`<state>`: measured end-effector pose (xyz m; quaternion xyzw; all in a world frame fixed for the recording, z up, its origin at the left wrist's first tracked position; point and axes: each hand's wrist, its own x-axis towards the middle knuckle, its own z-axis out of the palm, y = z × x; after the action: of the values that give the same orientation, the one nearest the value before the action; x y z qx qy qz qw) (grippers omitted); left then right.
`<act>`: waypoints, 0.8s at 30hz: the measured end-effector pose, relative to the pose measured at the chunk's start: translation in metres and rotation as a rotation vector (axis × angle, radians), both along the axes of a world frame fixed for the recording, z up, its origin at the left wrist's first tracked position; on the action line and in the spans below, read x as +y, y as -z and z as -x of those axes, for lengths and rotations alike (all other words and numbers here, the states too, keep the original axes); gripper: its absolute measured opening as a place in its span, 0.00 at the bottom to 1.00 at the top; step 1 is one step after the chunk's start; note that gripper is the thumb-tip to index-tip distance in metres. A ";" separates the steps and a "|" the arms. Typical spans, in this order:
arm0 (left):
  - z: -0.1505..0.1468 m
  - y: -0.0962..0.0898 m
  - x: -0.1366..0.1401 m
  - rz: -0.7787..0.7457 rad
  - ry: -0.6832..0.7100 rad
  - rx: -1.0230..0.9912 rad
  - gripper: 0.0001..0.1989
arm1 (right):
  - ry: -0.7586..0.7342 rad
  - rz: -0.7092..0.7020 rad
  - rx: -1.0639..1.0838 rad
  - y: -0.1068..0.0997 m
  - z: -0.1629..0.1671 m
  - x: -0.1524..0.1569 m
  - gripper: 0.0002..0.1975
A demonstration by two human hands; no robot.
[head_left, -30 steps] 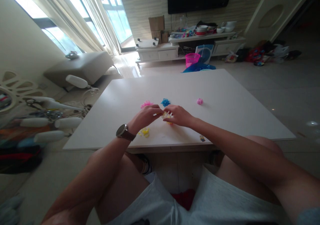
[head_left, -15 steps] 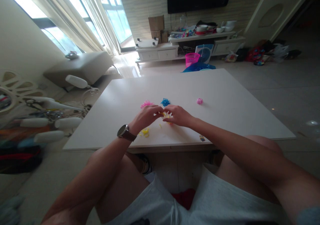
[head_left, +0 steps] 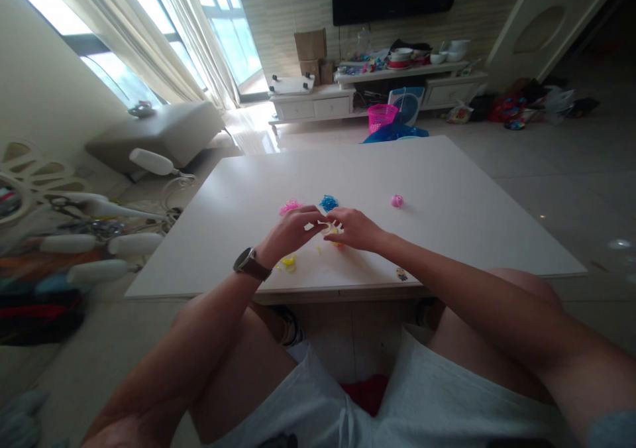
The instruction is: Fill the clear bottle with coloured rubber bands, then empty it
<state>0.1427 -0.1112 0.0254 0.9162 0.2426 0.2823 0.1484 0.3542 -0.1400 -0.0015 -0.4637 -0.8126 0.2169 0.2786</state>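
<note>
My left hand (head_left: 299,226) and my right hand (head_left: 356,228) meet over the near half of the white table (head_left: 427,176). The fingertips of both are bent into a pinch, almost touching, on something small and pale that I cannot make out. A yellow piece (head_left: 334,233) shows beneath my right fingers, with a trace of orange below it. Just beyond the hands lie a pink tangle of thin strands (head_left: 290,207) and a blue tangle (head_left: 328,203). Yellow pieces (head_left: 289,262) lie nearer me, by my left wrist.
A small pink ball (head_left: 397,201) sits to the right on the table. A small yellow-and-blue character figure (head_left: 401,274) lies at the near edge, by my right forearm. A pink basket (head_left: 382,117) stands past the far edge. White lamp arms (head_left: 152,162) reach toward the table's left side.
My left fingers have shifted slightly, and a wider gap shows under them. The yellow seen between the fingertips half a second ago now shows only under the right hand.
</note>
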 end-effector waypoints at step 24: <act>0.004 0.066 0.033 0.238 -0.057 0.484 0.05 | 0.065 0.023 -0.022 -0.008 -0.014 0.005 0.11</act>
<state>0.1384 -0.0784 -0.0406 0.9260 0.3281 0.0284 0.1847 0.3684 -0.1348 0.0062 -0.4951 -0.7977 0.2119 0.2714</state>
